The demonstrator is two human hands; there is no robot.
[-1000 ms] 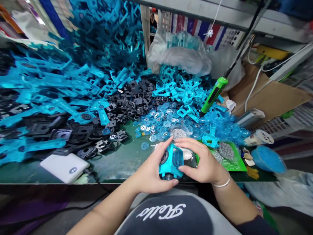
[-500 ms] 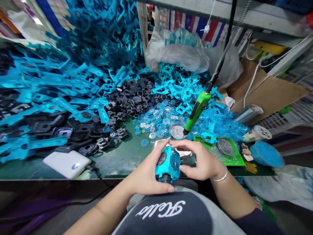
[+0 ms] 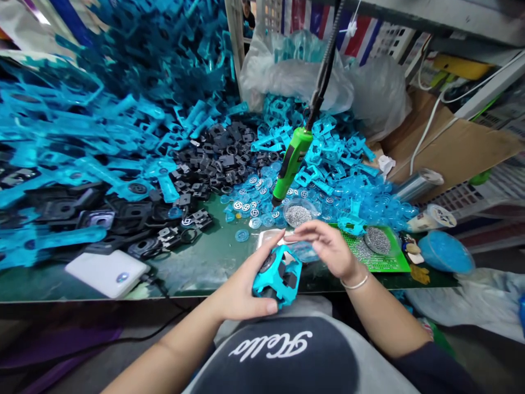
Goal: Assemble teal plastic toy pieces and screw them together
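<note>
My left hand (image 3: 241, 290) is shut around a cyan plastic housing (image 3: 278, 276) with a dark round part on its side. Just above it, my right hand (image 3: 330, 247) pinches a clear blue plastic cover (image 3: 304, 251) in its fingers. The cover is apart from the housing. A green electric screwdriver (image 3: 290, 164) hangs from a black cord above the workbench, beyond my hands. Its tip is near a small dish of tiny screws (image 3: 297, 215).
Heaps of cyan and black plastic parts (image 3: 135, 164) fill the bench's left and back, with clear blue discs (image 3: 254, 210) in front. A white power bank (image 3: 106, 273) lies front left. A green perforated mat (image 3: 371, 253) and blue tub (image 3: 446, 251) are right.
My right hand has lifted the clear blue cover off the housing and moved up and right. The housing has tilted in my left hand. The hanging screwdriver sits further left.
</note>
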